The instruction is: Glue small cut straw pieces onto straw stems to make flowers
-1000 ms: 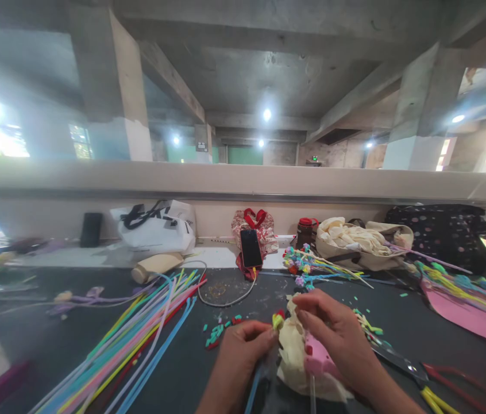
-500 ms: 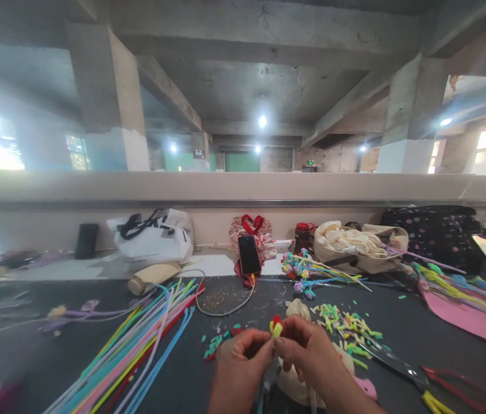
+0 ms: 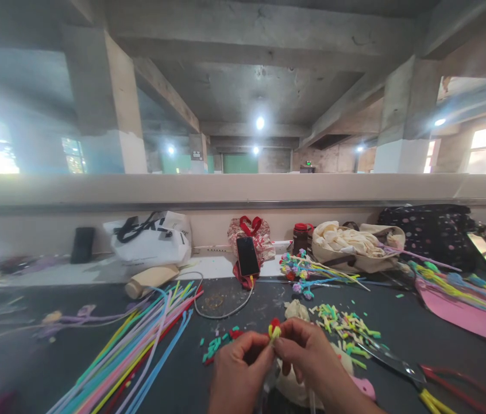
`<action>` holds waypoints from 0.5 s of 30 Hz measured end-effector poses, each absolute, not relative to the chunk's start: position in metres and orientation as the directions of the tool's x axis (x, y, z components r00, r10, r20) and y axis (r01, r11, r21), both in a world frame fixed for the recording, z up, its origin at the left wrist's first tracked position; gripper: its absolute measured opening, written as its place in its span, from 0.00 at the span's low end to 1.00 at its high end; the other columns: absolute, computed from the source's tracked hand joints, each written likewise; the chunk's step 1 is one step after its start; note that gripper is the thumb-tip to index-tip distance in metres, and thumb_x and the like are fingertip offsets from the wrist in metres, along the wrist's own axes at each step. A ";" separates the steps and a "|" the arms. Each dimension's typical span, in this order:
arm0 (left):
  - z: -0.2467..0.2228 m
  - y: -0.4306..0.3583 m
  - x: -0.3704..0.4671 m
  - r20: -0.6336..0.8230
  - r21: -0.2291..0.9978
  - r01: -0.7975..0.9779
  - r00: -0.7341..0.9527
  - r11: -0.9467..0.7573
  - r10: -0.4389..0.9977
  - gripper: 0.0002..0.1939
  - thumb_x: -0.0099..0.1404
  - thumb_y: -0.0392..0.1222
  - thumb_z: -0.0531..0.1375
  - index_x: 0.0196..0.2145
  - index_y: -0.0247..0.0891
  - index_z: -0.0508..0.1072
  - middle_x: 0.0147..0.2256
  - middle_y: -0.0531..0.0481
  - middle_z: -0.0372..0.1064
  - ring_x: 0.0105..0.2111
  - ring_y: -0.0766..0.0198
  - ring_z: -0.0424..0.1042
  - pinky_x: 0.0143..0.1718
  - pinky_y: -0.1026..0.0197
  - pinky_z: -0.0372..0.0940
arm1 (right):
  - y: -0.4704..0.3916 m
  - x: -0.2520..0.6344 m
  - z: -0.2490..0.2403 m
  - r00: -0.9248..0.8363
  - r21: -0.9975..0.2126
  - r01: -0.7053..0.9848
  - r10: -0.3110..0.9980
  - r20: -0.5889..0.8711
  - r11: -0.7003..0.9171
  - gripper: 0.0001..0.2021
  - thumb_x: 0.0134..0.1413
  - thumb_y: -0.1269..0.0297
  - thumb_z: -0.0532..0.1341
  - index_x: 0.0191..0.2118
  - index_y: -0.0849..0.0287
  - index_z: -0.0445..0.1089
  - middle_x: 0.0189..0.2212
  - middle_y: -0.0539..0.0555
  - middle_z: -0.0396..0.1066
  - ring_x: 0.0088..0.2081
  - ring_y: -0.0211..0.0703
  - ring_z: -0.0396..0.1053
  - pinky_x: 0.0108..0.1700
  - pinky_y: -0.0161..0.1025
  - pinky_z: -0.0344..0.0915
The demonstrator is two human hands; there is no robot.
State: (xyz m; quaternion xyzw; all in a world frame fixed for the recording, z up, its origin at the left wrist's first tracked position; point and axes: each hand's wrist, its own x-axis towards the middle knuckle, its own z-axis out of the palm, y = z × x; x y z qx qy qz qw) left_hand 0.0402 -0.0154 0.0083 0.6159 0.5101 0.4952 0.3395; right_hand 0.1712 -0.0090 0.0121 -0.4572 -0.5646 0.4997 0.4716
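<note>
Between the fingertips of both hands is a small red and yellow fuzzy pipe cleaner piece point(image 3: 274, 331). My left hand point(image 3: 243, 368) pinches it from the left, thumb and forefinger closed. From the right, my right hand point(image 3: 307, 353) pinches it as well, its other fingers curled below. A cream cloth item point(image 3: 297, 386) lies beneath my right hand, partly covered by it. Short cut green and red pipe cleaner bits point(image 3: 217, 344) lie just left of my hands. A heap of yellow and green cut bits point(image 3: 346, 325) is spread to the right.
Long coloured pipe cleaners point(image 3: 135, 351) lie at left. Scissors point(image 3: 398, 365) with red and yellow handles rest at right. Behind stand a phone point(image 3: 248, 256) on a cable, finished pipe cleaner stems point(image 3: 312, 270), a white bag point(image 3: 152, 241) and a cream cloth bag point(image 3: 357, 247). A pink sheet point(image 3: 450, 307) lies far right.
The view has shifted very slightly. Both hands keep their pinch on the red and yellow piece, with hardly any movement.
</note>
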 end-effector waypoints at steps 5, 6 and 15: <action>0.012 -0.019 0.041 0.259 0.931 0.264 0.000 -0.250 0.966 0.12 0.47 0.48 0.58 0.19 0.37 0.75 0.17 0.53 0.69 0.21 0.65 0.65 0.23 0.68 0.58 | -0.007 0.170 0.008 -0.136 -0.996 0.070 0.990 0.047 0.057 0.07 0.37 0.63 0.59 0.24 0.62 0.65 0.14 0.45 0.63 0.15 0.33 0.61 0.13 0.27 0.50; 0.012 -0.019 0.041 0.256 0.932 0.264 0.002 -0.247 0.967 0.11 0.47 0.48 0.58 0.19 0.37 0.75 0.17 0.53 0.70 0.21 0.65 0.65 0.23 0.68 0.58 | -0.006 0.170 0.007 -0.132 -0.996 0.063 0.990 0.053 0.061 0.07 0.37 0.63 0.59 0.24 0.62 0.65 0.14 0.45 0.62 0.15 0.33 0.61 0.13 0.27 0.50; 0.013 -0.019 0.041 0.217 0.960 0.163 0.075 -0.226 0.973 0.12 0.48 0.48 0.59 0.23 0.36 0.75 0.20 0.51 0.71 0.22 0.65 0.65 0.25 0.67 0.59 | -0.006 0.172 0.009 -0.104 -0.997 -0.002 0.991 0.083 0.083 0.09 0.40 0.60 0.59 0.23 0.62 0.64 0.13 0.44 0.62 0.13 0.29 0.58 0.12 0.25 0.49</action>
